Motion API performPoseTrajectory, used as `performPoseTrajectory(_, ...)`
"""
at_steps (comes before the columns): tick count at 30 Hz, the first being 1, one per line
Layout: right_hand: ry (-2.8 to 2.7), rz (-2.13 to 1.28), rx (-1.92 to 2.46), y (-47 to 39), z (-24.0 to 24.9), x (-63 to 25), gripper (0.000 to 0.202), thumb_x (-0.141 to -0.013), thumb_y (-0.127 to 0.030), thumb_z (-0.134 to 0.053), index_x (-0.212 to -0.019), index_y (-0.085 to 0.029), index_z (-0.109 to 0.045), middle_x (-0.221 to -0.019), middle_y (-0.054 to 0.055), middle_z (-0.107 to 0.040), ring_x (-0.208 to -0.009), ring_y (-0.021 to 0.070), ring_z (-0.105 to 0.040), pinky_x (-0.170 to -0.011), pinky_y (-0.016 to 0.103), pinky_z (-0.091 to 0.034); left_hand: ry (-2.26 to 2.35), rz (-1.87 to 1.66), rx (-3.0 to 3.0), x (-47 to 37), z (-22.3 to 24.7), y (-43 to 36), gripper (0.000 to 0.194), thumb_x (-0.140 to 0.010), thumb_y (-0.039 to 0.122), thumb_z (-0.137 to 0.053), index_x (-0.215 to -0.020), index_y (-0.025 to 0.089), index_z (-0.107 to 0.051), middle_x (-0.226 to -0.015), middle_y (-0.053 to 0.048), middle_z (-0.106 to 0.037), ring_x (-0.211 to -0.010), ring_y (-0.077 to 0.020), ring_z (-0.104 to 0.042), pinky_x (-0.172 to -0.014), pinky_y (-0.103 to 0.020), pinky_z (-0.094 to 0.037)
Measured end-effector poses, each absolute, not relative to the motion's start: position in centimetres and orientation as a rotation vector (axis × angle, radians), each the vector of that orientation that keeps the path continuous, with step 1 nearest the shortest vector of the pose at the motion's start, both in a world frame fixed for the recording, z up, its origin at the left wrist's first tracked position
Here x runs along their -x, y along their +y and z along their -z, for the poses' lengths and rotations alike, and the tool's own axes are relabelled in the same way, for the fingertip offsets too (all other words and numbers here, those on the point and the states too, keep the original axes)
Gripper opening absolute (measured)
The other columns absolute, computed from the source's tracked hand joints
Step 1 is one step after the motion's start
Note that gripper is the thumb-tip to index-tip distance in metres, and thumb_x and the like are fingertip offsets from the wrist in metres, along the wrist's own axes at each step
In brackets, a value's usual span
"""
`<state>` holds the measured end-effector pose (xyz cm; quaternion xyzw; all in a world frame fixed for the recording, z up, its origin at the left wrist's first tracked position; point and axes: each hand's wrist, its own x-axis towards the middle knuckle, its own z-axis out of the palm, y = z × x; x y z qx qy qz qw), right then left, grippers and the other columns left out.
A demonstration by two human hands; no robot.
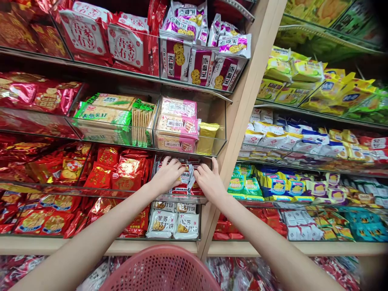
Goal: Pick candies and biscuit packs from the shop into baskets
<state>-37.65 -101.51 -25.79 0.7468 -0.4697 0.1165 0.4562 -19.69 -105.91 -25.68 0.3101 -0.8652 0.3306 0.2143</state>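
Both my hands reach into a clear shelf bin of small white, black and dark red snack packets [187,178]. My left hand [167,176] rests on the packets at the left, its fingers apart. My right hand [210,184] is at the right side of the same bin; its fingers are apart and touch the packets, with one finger raised by the bin's right side. Neither hand has a packet lifted. Part of the packets is hidden under the hands. Below my arms, a pink perforated plastic basket [163,268] shows its rim and inner wall.
White soda cracker packets [163,223] fill the bin below. Pink cracker packs [177,121] and a gold packet [207,138] stand above. Red packets [129,171] lie to the left. A wooden upright [239,101] divides this shelf from the right-hand one, which holds yellow packets [303,70].
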Motion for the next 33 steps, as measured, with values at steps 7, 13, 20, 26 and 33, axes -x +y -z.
performPoseTrajectory(7, -1.139, -0.248, -1.894, -101.26, 25.28, 37.76, 0.019, -0.084, -0.006, -0.041, -0.088, -0.015, -0.058, -0.078, 0.006, -0.063, -0.085, 0.0214, -0.052, -0.106, 0.056, -0.003, -2.390, -0.926, -0.889, 20.02, 26.11, -106.00, 0.030, -0.074, 0.030, -0.065, -0.098, 0.015, -0.055, -0.100, -0.011, -0.060, -0.108, -0.0283, -0.045, -0.098, -0.049, -0.025)
performPoseTrajectory(13, -1.040, -0.275, -1.902, -100.77, 25.50, 37.95, 0.016, -0.086, -0.008, -0.041, -0.085, -0.016, -0.055, -0.073, 0.004, -0.062, -0.081, 0.0199, -0.052, -0.105, 0.055, -0.007, -2.382, -0.831, -0.858, 19.92, 26.45, -106.03, 0.028, -0.077, 0.019, -0.059, -0.104, 0.016, -0.053, -0.100, -0.011, -0.062, -0.111, -0.0280, -0.044, -0.100, -0.051, -0.022)
performPoseTrajectory(20, -0.963, -0.283, -1.948, -100.58, 25.90, 37.93, 0.012, -0.087, -0.010, -0.042, -0.087, -0.017, -0.052, -0.075, 0.003, -0.062, -0.081, 0.0193, -0.052, -0.103, 0.054, -0.012, -2.349, -0.536, -0.880, 20.08, 26.48, -106.33, 0.040, -0.078, 0.020, -0.059, -0.116, 0.020, -0.047, -0.107, -0.008, -0.060, -0.103, -0.0259, -0.048, -0.098, -0.052, -0.021)
performPoseTrajectory(26, -0.988, -0.305, -2.008, -100.75, 25.61, 37.22, 0.012, -0.086, -0.009, -0.043, -0.091, -0.017, -0.050, -0.080, 0.004, -0.062, -0.085, 0.0199, -0.053, -0.102, 0.052, -0.016, -2.339, -0.217, -0.848, 20.09, 26.42, -106.36, 0.044, -0.079, 0.013, -0.048, -0.122, 0.022, -0.040, -0.121, -0.009, -0.056, -0.114, -0.0226, -0.048, -0.103, -0.053, -0.012)
performPoseTrajectory(33, -1.040, -0.348, -2.002, -100.70, 25.87, 37.51, 0.010, -0.084, -0.013, -0.048, -0.094, -0.017, -0.050, -0.081, 0.004, -0.063, -0.086, 0.0206, -0.053, -0.102, 0.052, -0.014, -2.293, -0.099, -0.800, 20.11, 26.40, -106.84, 0.045, -0.081, 0.017, -0.048, -0.124, 0.023, -0.039, -0.125, -0.008, -0.055, -0.116, -0.0210, -0.048, -0.103, -0.050, -0.014)
